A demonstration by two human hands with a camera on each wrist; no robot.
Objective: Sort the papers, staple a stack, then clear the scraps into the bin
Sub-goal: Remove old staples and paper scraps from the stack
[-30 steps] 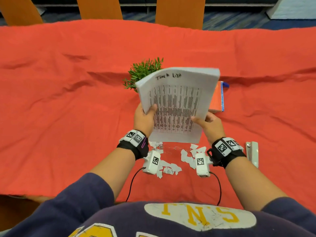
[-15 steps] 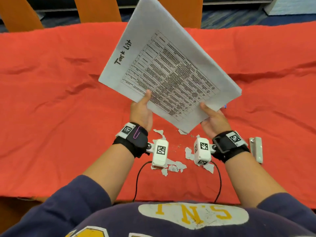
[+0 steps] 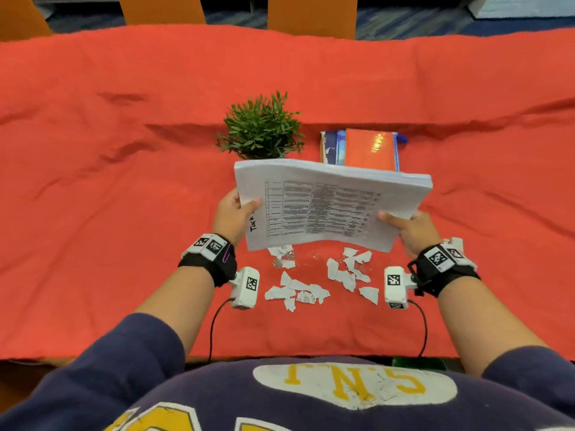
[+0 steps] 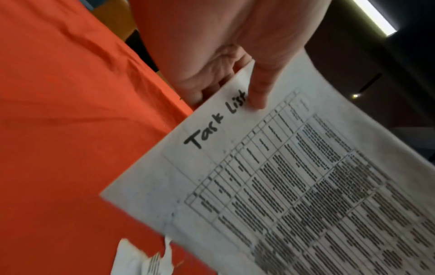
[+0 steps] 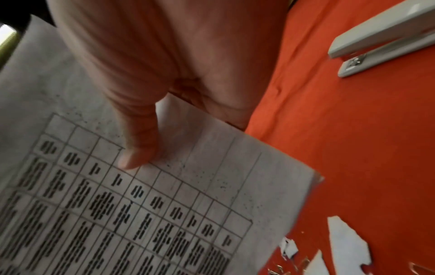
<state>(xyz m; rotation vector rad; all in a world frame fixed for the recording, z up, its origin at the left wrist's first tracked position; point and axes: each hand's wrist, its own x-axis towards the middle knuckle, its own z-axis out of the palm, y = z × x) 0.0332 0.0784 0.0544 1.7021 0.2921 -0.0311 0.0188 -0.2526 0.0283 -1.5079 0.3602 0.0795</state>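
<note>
A thick stack of white papers (image 3: 329,206), its top sheet a printed table headed "Task List", hangs sideways above the red tablecloth (image 3: 124,197). My left hand (image 3: 231,213) pinches its left short edge, thumb on top (image 4: 259,93). My right hand (image 3: 410,227) pinches the right edge, thumb pressing the table print (image 5: 139,148). Torn paper scraps (image 3: 298,290) and loose staples lie on the cloth under and in front of the stack. A grey stapler (image 5: 386,41) lies to the right of my right hand; in the head view the wrist hides it.
A small green plant (image 3: 261,129) stands just behind the stack. Beside it an orange book (image 3: 370,149) lies on blue ones. Orange chair backs (image 3: 311,14) line the far table edge. No bin is in view.
The stack has come down from a raised, tilted pose and turned landscape, so the "Task List" heading now sits at my left hand. Both hands have moved wider apart.
</note>
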